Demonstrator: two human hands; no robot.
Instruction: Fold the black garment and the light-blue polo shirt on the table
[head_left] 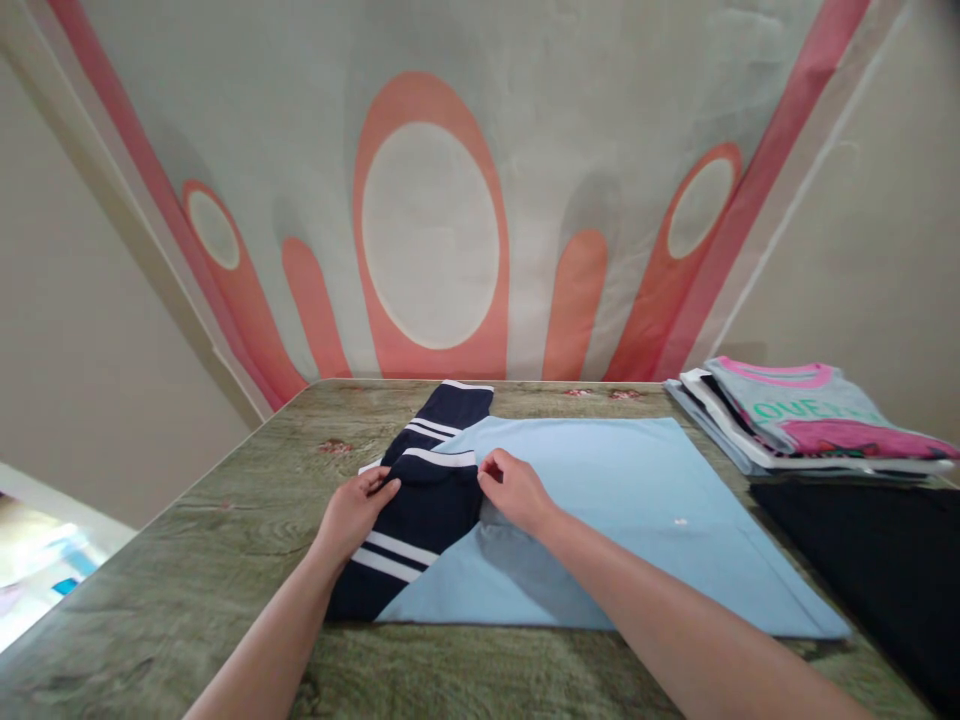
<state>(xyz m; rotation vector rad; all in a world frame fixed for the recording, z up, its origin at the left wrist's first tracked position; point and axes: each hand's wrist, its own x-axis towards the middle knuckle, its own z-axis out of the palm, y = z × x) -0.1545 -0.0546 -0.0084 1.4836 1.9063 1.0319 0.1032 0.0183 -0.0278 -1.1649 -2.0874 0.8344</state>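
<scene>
A light blue garment (585, 500) lies flat on the table, with navy sections like raglan sleeves at its left side. One navy sleeve (431, 500) with white stripes and a white-edged end is folded over onto the blue cloth. Behind it, the other navy striped sleeve (450, 405) points toward the far edge. My left hand (360, 510) is closed on the left edge of the near sleeve, thumb on top. At the right corner of that sleeve's white-edged end, my right hand (514, 485) pinches the cloth between thumb and fingertips.
At the far right is a stack of folded clothes (817, 420), a grey and pink printed shirt on top. A black folded cloth (877, 560) lies in front of it. The wood-patterned table (210, 560) meets a wall with pink and orange shapes (431, 360).
</scene>
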